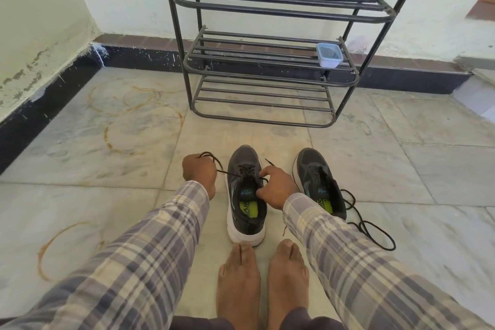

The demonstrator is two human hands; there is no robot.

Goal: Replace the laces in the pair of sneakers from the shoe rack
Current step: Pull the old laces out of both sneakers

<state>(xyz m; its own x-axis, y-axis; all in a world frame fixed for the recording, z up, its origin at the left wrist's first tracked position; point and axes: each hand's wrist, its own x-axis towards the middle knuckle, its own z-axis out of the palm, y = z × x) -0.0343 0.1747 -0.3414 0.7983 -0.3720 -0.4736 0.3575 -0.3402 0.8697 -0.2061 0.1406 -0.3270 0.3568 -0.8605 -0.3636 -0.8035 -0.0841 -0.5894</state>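
Long-sleeved shirt. Left sleeve [150,244] and right sleeve [348,249] share one plaid: wide grey-blue and cream bands crossed by thin dark lines. Cuffs [195,190] end at the wrists. Left hand [199,169], right hand [276,190] bare. Left foot [238,284], right foot [289,281] bare. Dark cloth [203,323] over the legs at bottom edge.

Upright grey sneakers [245,222], black laces [246,169] loose

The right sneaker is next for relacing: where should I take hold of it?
Grip the right sneaker at its heel collar, from the near side, thumb inside: the opening faces up and the heel points toward you. A loose lace lies by it.
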